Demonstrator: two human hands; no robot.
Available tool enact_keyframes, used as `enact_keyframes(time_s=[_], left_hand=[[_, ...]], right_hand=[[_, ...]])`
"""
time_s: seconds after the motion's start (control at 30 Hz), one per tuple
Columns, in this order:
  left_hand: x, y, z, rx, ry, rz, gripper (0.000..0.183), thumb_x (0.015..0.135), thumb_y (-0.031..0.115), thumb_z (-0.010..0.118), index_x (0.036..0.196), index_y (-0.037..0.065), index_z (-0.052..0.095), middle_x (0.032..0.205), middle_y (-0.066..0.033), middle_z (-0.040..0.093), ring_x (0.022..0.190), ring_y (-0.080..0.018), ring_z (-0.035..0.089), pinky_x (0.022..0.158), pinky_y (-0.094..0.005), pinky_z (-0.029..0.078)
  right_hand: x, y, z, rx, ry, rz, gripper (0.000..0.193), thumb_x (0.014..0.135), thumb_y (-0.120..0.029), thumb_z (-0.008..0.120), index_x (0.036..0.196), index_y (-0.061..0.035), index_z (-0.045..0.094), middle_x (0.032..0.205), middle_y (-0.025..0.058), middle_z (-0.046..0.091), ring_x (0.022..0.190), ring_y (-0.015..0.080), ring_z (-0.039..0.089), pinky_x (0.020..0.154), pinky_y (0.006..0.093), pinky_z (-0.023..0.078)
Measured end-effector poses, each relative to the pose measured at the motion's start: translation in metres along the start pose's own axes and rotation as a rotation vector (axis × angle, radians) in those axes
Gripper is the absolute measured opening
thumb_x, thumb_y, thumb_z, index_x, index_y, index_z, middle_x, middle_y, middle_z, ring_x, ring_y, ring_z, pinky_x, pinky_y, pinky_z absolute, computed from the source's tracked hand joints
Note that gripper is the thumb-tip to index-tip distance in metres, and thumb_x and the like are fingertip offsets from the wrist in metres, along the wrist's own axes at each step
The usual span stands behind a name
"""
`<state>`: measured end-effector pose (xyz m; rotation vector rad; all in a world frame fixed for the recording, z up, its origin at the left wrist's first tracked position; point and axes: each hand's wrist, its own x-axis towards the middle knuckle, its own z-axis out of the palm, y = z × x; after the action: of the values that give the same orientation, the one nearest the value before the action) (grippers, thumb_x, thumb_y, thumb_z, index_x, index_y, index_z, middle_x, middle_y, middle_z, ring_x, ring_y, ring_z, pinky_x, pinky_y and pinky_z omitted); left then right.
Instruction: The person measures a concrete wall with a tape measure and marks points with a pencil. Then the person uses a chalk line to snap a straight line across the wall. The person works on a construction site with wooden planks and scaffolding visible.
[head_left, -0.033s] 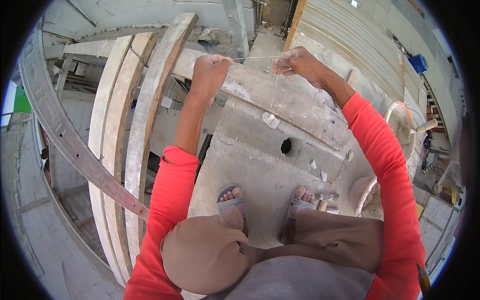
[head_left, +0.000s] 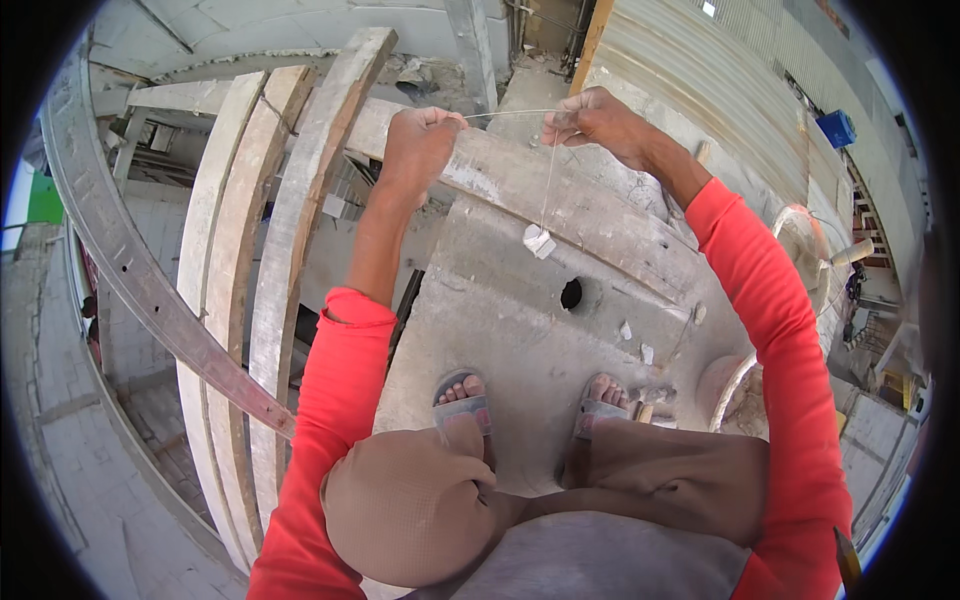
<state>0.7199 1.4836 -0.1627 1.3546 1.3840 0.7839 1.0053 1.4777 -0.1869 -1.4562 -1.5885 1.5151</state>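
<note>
A thin pale string point(head_left: 512, 111) runs between my two raised hands in a slight upward bow. Its left end is pinched by the closed fingertips of my left hand point(head_left: 418, 148). My right hand point(head_left: 598, 122) also has its fingers closed on it, and from there the string drops down. At the lower end of this drop is a small white block point(head_left: 539, 241), over or against the edge of the wooden plank point(head_left: 600, 222). I cannot tell whether the block hangs free or touches the plank.
Long wooden boards point(head_left: 325, 150) and a curved-looking metal bar point(head_left: 150, 290) stand to the left. A round hole point(head_left: 571, 294) opens in the concrete slab point(head_left: 480, 300) ahead of my sandalled feet. Buckets point(head_left: 730, 385) with dusty rims stand at right. Corrugated sheeting point(head_left: 720, 110) lies beyond.
The string between my hands bows upward a little more. The white block has turned and shifted slightly left; my right hand has moved slightly up.
</note>
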Motion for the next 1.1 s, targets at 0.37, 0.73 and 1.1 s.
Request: enact_keyframes(time_s=[0.37,0.73,1.1], left_hand=[[0.017,0.011,0.003,-0.014,-0.003,0.007,0.017,0.099,0.015,0.070,0.094,0.001,0.077,0.067,0.0089,0.049,0.058,-0.0032,0.034,0.054,-0.0254,0.026],[0.006,0.023,-0.002,0.044,-0.001,0.019,0.017,0.101,0.015,0.069,0.098,0.001,0.077,0.067,0.0104,0.047,0.058,-0.0032,0.034,0.054,-0.0245,0.026],[-0.005,0.023,0.021,0.056,-0.085,0.087,0.018,0.100,0.014,0.068,0.098,-0.001,0.079,0.075,0.0050,0.060,0.067,-0.0046,0.048,0.061,-0.0261,0.039]], right_hand=[[-0.021,0.008,0.044,-0.090,-0.321,0.078,0.027,0.098,-0.024,0.066,0.100,-0.0004,0.079,0.098,0.0095,0.075,0.104,0.0210,0.067,0.104,0.0354,0.049],[-0.038,0.045,0.062,-0.357,-0.252,-0.121,0.037,0.086,-0.020,0.077,0.114,0.0042,0.075,0.092,0.0169,0.076,0.088,0.0300,0.073,0.087,0.0423,0.058],[-0.058,0.087,0.134,-1.069,-0.431,-0.251,0.027,0.074,-0.009,0.080,0.098,0.0028,0.075,0.108,0.0232,0.073,0.107,0.0403,0.072,0.094,0.0484,0.058]])
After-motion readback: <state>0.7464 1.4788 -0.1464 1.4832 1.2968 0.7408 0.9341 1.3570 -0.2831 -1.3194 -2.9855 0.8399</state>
